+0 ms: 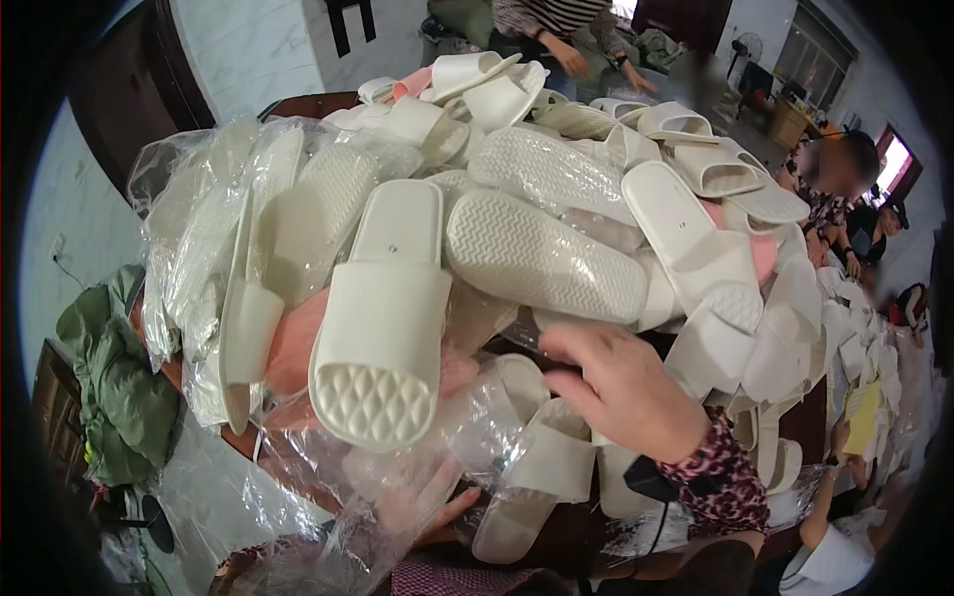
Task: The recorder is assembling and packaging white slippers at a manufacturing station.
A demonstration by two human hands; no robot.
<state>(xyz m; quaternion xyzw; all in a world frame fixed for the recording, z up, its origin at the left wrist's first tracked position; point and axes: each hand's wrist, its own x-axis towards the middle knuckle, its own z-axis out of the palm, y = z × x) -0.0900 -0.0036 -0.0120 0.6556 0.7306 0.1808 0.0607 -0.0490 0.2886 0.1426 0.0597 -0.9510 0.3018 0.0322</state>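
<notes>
A white rubber slide slipper with a diamond-quilted footbed (378, 313) is lying nearest the camera, toe end pointing down toward the wearer, on the front of a heap of similar white slippers. Just right of it, a white slipper with a zigzag-ribbed sole (547, 260) is lying sole up. Below, crinkled transparent plastic film (343, 487) is spreading over the left hand (422, 502), which is showing only through it; whether that hand is grasping the film cannot be told. The right hand (631, 392), emerging from a pink-and-black patterned sleeve (720, 477), is hovering over an open-toed white slipper (558, 452), thumb and forefinger parted; whether its fingertips are pinching any film is unclear. Salmon-pink pieces (298, 343) are peeking out between slippers. Beyond the heap, a co-worker in a striped top (556, 15) is bending forward.
</notes>
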